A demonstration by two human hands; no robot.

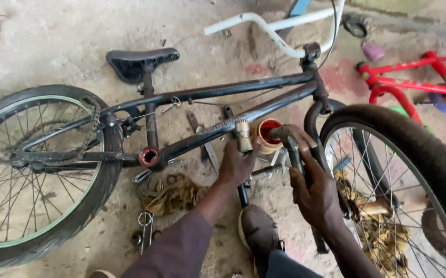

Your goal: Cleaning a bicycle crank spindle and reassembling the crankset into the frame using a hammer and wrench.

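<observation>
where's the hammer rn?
Head view, right of centre: the hammer is in the right hand, head up beside the small orange cup, just left of the front tyre.

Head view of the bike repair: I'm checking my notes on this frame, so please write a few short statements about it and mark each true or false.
1. The right hand grips a hammer. True.
2. The left hand holds a metal cylinder part upright. True.
3. The black bike stands upright on both wheels. False: it lies on its side on the concrete floor.
4. The bottom bracket shell has cranks and pedals fitted. False: it shows as an open hole.
5. A red bike frame lies at upper right. True.
6. The handlebar is black. False: it is white.
</observation>
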